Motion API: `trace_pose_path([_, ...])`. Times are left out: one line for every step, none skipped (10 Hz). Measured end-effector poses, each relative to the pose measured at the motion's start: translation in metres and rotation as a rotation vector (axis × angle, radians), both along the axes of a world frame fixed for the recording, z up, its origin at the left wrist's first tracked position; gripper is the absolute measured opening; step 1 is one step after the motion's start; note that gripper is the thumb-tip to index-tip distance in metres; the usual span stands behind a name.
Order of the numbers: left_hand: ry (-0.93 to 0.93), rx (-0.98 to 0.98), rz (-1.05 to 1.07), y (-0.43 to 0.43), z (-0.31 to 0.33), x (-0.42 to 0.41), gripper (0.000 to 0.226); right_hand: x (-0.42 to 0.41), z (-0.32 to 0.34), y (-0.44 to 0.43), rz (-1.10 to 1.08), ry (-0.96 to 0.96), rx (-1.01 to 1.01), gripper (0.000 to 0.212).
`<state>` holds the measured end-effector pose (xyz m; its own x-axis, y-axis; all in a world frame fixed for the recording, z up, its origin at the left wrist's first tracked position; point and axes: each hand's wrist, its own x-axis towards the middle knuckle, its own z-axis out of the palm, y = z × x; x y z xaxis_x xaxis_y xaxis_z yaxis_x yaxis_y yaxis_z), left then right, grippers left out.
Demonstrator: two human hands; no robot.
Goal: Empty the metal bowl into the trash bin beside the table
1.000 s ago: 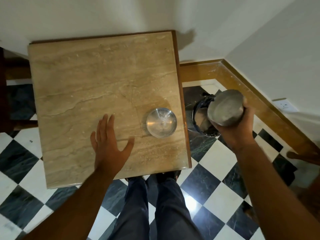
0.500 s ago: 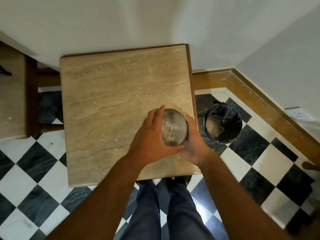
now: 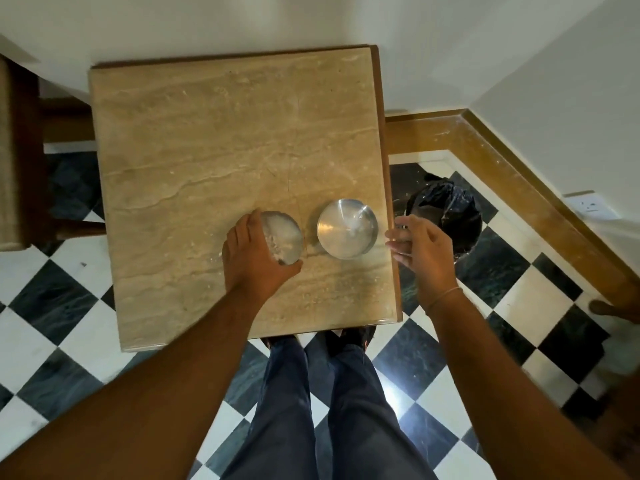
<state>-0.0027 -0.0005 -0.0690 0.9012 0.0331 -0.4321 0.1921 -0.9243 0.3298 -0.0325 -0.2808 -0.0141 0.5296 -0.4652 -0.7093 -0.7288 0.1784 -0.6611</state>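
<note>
Metal bowl (image 3: 282,237) is sitting on the marble table (image 3: 207,140), near the front edge, a bit left of a second, shinier bowl (image 3: 347,228) that's looking clean inside. The left hand (image 3: 254,261) is wrapping around the first bowl from its left side — thumb at the near rim, fingers over the far rim — so that grip is closed on it. There's some pale, grainy stuff showing inside along the left of the bowl, though I can't tell how much or exactly what it is. The right hand (image 3: 420,245) is hanging just off the table's right edge, fingers loosely spread and gripping nothing, near the shiny bowl but not touching it. The trash bin (image 3: 446,216) with its black liner is standing on the checkered floor just right of the table.

My read: this is looking like a set-down or pick-up of the bowl on the table. If stuff is really left in there, the next move is calling for a lift, a carry rightward over the shiny bowl and table edge, then tipping over the bin's mouth — keeping it level until it's above the liner.
</note>
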Motion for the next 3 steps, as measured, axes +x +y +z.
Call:
trace_pose_path([-0.026,0.031,-0.008,-0.001,-0.006,0.003,0.139,-0.011,-0.002,0.004,0.005,0.030,-0.017,0.023])
trace_pose_path([0.009,0.050,-0.050,0.003,-0.003,0.008,0.149,-0.008,0.003,0.024,0.050,-0.003,-0.050,0.015])
trace_pose_path([0.040,0.103,-0.111,0.007,0.016,0.006,0.157,0.010,0.022,0.040,0.299,-0.057,-0.262,0.031])
